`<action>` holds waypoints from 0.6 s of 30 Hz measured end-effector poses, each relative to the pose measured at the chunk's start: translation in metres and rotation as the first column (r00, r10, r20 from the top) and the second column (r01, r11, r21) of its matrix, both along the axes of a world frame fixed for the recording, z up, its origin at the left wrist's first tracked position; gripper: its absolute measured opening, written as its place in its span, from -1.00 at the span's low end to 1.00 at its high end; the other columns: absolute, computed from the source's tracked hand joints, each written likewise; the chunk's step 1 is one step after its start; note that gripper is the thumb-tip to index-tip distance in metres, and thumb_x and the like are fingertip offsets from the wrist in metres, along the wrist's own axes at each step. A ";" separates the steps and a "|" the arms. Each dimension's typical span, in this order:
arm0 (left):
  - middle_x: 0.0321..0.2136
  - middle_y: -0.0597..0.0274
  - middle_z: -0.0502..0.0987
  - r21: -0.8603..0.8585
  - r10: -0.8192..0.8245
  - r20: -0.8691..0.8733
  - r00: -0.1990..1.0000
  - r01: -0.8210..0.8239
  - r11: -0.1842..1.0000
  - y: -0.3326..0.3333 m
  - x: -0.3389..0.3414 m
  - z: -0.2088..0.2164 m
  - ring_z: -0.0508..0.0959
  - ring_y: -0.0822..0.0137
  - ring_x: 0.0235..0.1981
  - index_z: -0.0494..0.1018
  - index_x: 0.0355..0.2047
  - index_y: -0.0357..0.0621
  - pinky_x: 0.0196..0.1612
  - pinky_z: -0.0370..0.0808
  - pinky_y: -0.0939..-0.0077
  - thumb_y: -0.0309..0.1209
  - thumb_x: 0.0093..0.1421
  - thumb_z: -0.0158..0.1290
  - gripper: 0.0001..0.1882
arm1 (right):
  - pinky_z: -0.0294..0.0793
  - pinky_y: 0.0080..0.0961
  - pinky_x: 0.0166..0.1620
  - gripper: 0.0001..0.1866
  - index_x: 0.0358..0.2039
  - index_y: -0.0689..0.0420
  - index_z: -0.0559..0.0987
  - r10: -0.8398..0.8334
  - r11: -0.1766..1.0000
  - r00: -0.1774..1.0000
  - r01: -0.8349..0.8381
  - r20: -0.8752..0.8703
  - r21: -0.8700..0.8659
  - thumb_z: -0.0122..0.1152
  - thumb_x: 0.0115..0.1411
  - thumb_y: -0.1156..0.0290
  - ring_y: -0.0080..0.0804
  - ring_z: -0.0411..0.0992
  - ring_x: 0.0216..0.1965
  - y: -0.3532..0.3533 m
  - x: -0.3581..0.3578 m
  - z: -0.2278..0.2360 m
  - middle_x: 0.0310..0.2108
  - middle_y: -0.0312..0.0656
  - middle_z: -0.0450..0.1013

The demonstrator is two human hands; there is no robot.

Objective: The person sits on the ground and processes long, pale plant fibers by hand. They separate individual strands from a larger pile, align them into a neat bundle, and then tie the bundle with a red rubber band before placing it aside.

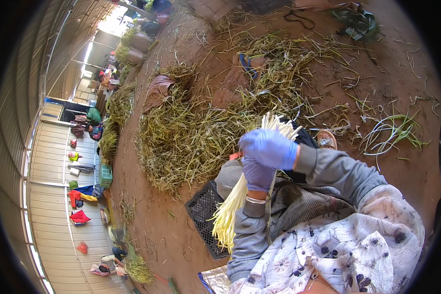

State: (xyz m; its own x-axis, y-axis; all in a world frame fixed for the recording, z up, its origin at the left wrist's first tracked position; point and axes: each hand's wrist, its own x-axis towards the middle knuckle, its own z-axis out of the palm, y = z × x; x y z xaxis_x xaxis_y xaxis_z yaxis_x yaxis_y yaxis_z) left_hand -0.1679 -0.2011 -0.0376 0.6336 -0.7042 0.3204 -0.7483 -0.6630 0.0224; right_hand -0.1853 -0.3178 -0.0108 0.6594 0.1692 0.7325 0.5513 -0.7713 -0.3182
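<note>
A bundle of long pale yellow stalks [230, 210] runs up across my lap, its whitish ends [279, 126] sticking out past my hands. My left hand [257, 174], in a thin purple-blue glove with a bracelet at the wrist, is wrapped round the bundle. Directly above it, my right hand [270, 148], gloved alike, is closed over the bundle near the whitish ends, its fingers bent and partly overlapping the left hand. A small red piece [235, 156] shows beside my hands; what it is I cannot make out. Loose yellow ends hang over a black plastic crate [201, 215].
Heaps of greenish-yellow plant waste [191, 137] cover the dirt floor ahead. Loose green leaves [394, 130] lie at the right, near a sandalled foot [327, 139]. Another person [95, 131] is by the left wall, near a green crate [105, 175]. A silvery sheet [214, 280] lies at the lower edge.
</note>
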 end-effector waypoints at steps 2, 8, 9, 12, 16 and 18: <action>-0.26 0.16 0.45 -0.229 -0.003 -0.446 0.895 -0.110 0.967 0.002 0.000 0.007 0.46 0.25 -0.28 0.30 -0.20 -0.20 -0.24 0.40 0.48 -0.29 -0.08 0.17 -0.54 | 0.40 -0.43 -0.25 -0.86 -0.49 0.09 0.55 0.003 0.987 0.936 0.053 -0.352 0.150 0.08 -0.06 0.36 -0.32 0.41 -0.34 -0.013 0.015 -0.007 -0.38 -0.27 0.41; -0.41 0.23 0.45 -0.460 -0.472 -0.867 0.161 -0.627 0.629 0.019 0.060 0.012 0.43 0.43 -0.39 0.38 -0.36 -0.28 -0.25 0.40 0.65 -0.64 -0.02 -0.08 -0.82 | 0.38 -0.35 -0.27 -0.82 -0.51 0.13 0.57 -0.078 0.955 0.852 0.213 -0.518 0.207 0.15 -0.08 0.31 -0.19 0.40 -0.34 -0.021 0.021 -0.028 -0.44 -0.16 0.41; -0.41 0.21 0.45 -0.457 -0.493 -0.858 0.144 -0.651 0.605 0.019 0.069 0.009 0.42 0.43 -0.42 0.38 -0.39 -0.30 -0.26 0.39 0.66 -0.66 -0.06 -0.19 -0.79 | 0.38 -0.34 -0.27 -0.82 -0.50 0.13 0.57 -0.115 0.958 0.840 0.234 -0.530 0.163 0.15 -0.08 0.31 -0.19 0.39 -0.34 -0.020 0.020 -0.029 -0.44 -0.16 0.41; -0.43 0.17 0.45 -0.399 -0.572 -0.820 -0.011 -0.706 0.586 0.019 0.082 0.002 0.43 0.43 -0.43 0.36 -0.40 -0.32 -0.25 0.39 0.67 -0.63 -0.07 -0.21 -0.79 | 0.37 -0.34 -0.27 -0.83 -0.52 0.12 0.58 -0.135 0.956 0.820 0.255 -0.557 0.144 0.15 -0.09 0.31 -0.19 0.39 -0.34 -0.022 0.020 -0.029 -0.46 -0.16 0.42; -0.44 0.20 0.50 -0.091 0.114 -0.861 0.495 -0.370 0.925 0.030 0.095 0.020 0.45 0.50 -0.47 0.44 -0.42 -0.24 -0.36 0.41 0.66 -0.56 -0.01 -0.09 -0.85 | 0.38 -0.36 -0.27 -0.81 -0.50 0.11 0.59 -0.082 0.953 0.809 0.236 -0.583 0.192 0.17 -0.09 0.28 -0.18 0.39 -0.34 -0.027 0.023 -0.030 -0.46 -0.17 0.42; -0.42 0.20 0.50 -0.232 -0.124 -0.955 0.269 -0.420 0.877 0.032 0.095 0.024 0.48 0.46 -0.37 0.42 -0.39 -0.29 -0.28 0.43 0.65 -0.62 0.00 -0.05 -0.86 | 0.38 -0.36 -0.27 -0.79 -0.50 0.11 0.59 -0.060 0.949 0.793 0.234 -0.607 0.213 0.18 -0.09 0.26 -0.17 0.40 -0.34 -0.027 0.024 -0.031 -0.47 -0.16 0.42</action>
State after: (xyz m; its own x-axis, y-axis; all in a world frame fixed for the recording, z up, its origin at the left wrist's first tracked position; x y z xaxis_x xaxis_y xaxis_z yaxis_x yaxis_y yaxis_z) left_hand -0.0734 -0.1693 -0.0134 0.7439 -0.5478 -0.3827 0.0964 -0.4786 0.8727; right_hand -0.1616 -0.3450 -0.0414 0.9746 -0.1066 0.1968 0.0770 -0.6657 -0.7422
